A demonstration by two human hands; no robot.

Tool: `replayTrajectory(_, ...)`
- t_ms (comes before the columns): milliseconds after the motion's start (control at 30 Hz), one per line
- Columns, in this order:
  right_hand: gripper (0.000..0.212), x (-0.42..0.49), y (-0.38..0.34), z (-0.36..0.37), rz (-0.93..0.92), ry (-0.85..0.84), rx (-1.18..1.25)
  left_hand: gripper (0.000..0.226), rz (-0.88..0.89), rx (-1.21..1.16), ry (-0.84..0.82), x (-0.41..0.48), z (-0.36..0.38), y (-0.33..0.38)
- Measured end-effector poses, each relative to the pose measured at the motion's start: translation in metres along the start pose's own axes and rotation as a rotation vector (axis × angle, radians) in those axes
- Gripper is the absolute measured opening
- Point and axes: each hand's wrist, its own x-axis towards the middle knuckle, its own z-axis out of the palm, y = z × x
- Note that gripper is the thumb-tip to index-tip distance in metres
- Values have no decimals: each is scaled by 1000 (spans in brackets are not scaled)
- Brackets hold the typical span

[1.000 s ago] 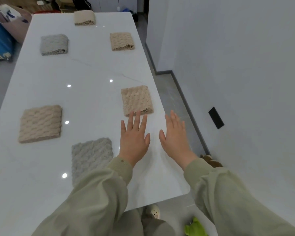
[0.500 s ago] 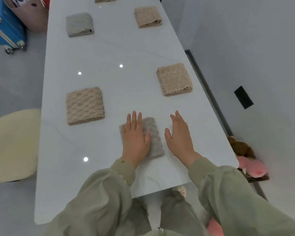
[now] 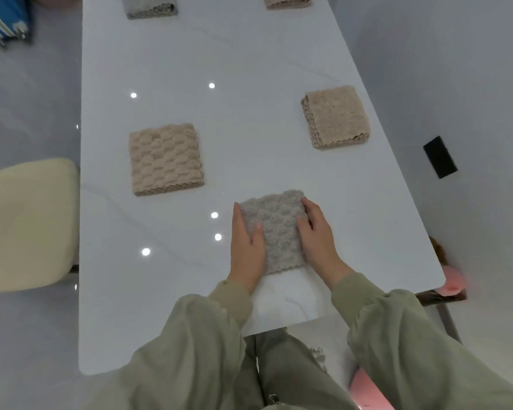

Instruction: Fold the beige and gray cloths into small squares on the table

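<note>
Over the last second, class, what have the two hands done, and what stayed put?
Both moved from the table to the gray cloth: the left hand landed on it first, the right hand followed, and each grips one side. The left beige cloth and right beige cloth stayed folded in place.

The room is bright with soft, even, slightly blue light. Small white spots [image 3: 214, 215] of glare shine on the glossy table [image 3: 160, 291], so the lamps are above. Shadows are faint. Everything looks a bit blurry, and straight lines lean at the edges.
</note>
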Motion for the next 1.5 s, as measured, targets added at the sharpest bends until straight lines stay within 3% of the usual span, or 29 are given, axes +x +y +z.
replayTrajectory(500,47,-13,9,0,-75,-17,-49,58,31,0,39,-24,9,-10)
replayTrajectory(633,47,-16,9,-6,-49,14,-3,58,79,96,46,-31,3,-10)
replayTrajectory(767,48,-20,11,-16,-26,61,-22,57,268,368,8,-19,-18,-5)
replayTrajectory(900,47,-30,17,-14,8,235,-2,54,460,619,-248,12,-28,17)
replayTrajectory(1033,45,-44,27,2,62,463,51,49,565,711,-444,51,-33,37)
replayTrajectory(1300,48,-75,17,86,204,973,422,46,343,603,-820,96,-32,54)
replayTrajectory(1500,52,-56,0,116,261,1176,540,47,170,445,-902,102,-16,53)
